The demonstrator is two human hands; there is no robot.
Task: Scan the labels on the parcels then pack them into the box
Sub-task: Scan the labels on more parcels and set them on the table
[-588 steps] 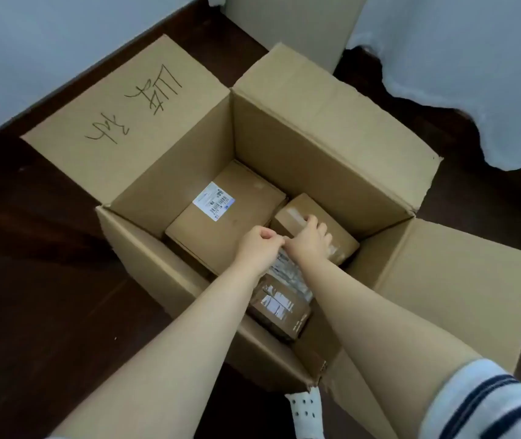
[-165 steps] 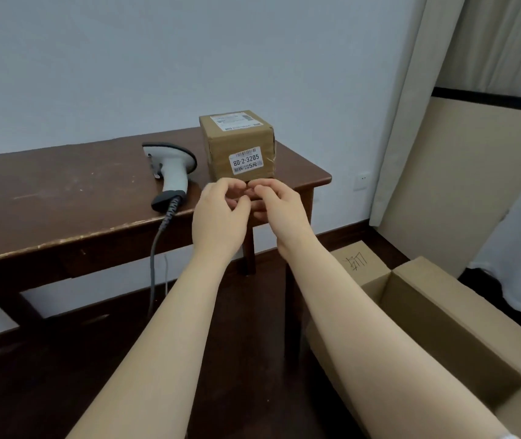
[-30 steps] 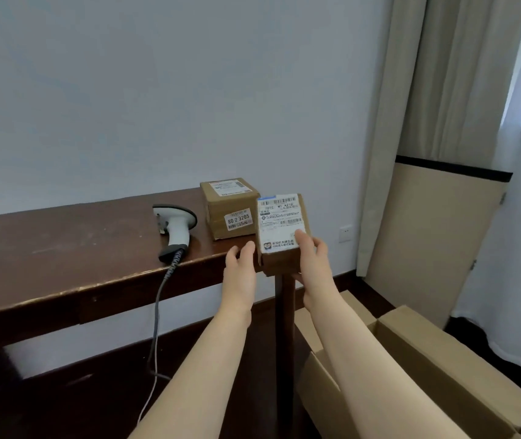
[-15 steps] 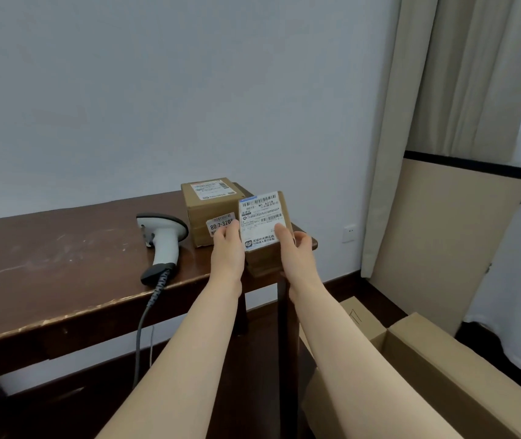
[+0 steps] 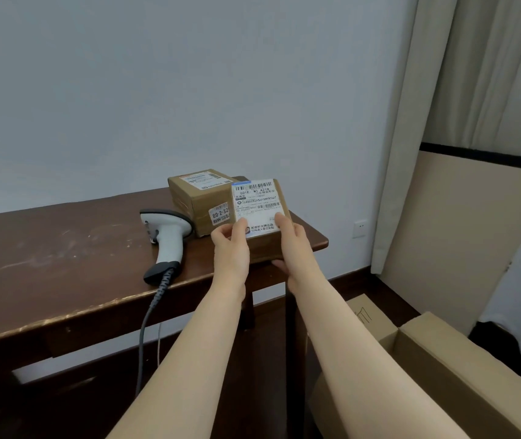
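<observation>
**Head view: one parcel in both hands, label showing, scanner to its left**

Head camera, looking forward and down. I saw the parcel (image 5: 264, 245) raised just above the right end of the table (image 5: 63, 248), gripped by both hands. Its white label (image 5: 256, 201) was turned toward the camera and roughly upright. The left hand (image 5: 230, 248) held the parcel's left edge, and the right hand (image 5: 294, 245) held its right edge and underside. On each hand the thumb pressed on a lower corner of the label while the fingers curled behind, so both hands were closed round the parcel and neither was free.

A second parcel (image 5: 197, 201) stood on the table directly behind the held one and was partly hidden by it. The scanner (image 5: 167, 239) lay on the table to the left of the hands, apart from them and nearer the left hand than the right. Its long axis ran from the head, at the far end, to the handle near the table's front edge, where the cable (image 5: 148, 318) dropped away. The open box (image 5: 442, 375) stood on the floor low to the right, nearer the right hand.

I judged the scan not yet made. The coming move turned on that leftward offset: one hand, most easily the left, would have to let go and reach across for the handle while the other presented the label.
</observation>
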